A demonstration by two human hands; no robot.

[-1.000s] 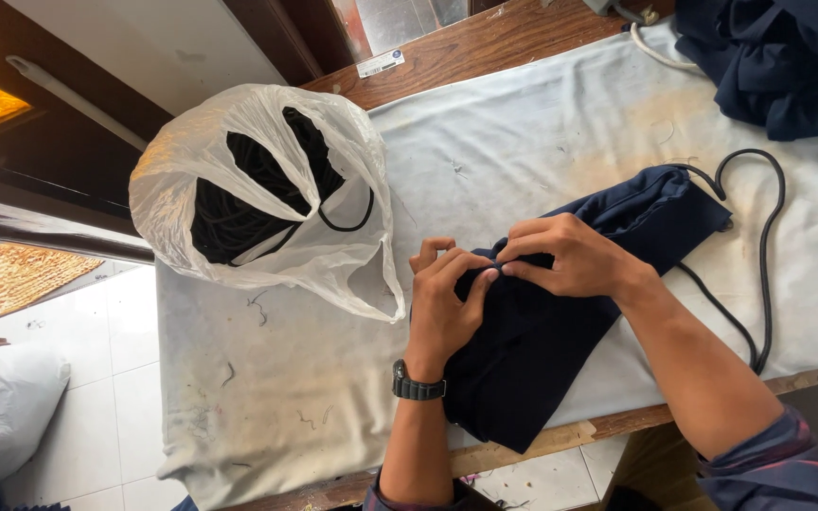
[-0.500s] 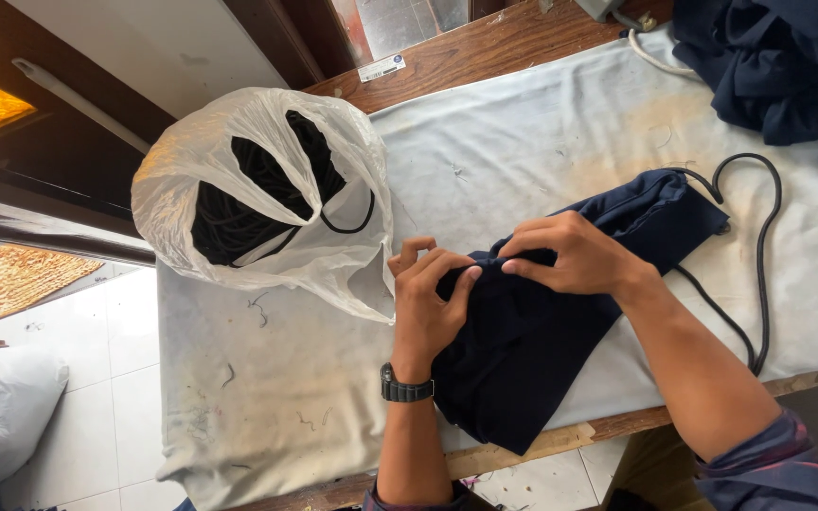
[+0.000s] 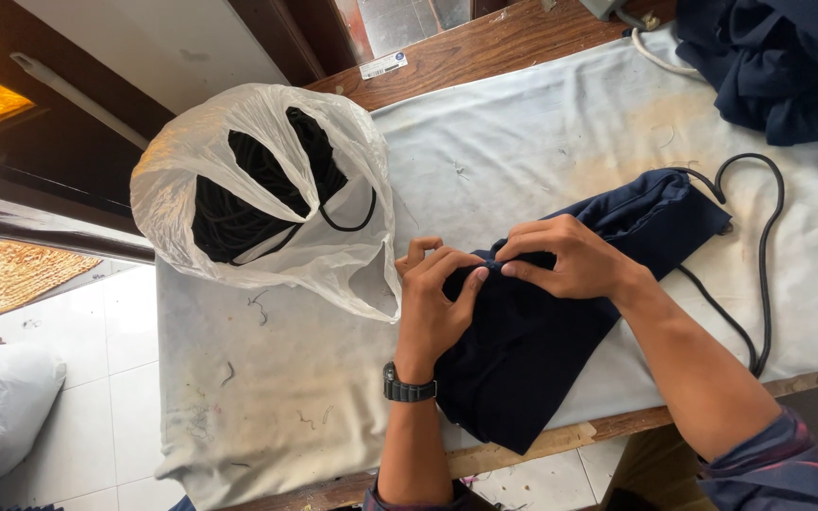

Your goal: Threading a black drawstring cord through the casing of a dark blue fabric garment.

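A dark navy fabric piece [image 3: 532, 360] lies across a white cloth-covered table [image 3: 523, 151]. My left hand [image 3: 435, 301], with a black watch on its wrist, pinches the fabric's upper edge. My right hand [image 3: 568, 255] grips the same edge just to the right, fingertips almost meeting the left's. A black cord [image 3: 759, 255] runs out of the fabric's far end and loops over the table to the right.
A white plastic bag [image 3: 267, 189] full of black cord stands left of my hands. A heap of dark navy fabric [image 3: 778, 66] sits at the top right corner. Tiled floor and a white sack [image 3: 2, 407] lie at the lower left.
My left hand has shifted slightly left and back along the fabric edge, with the fingers re-pinching. The right hand stays on the fabric.
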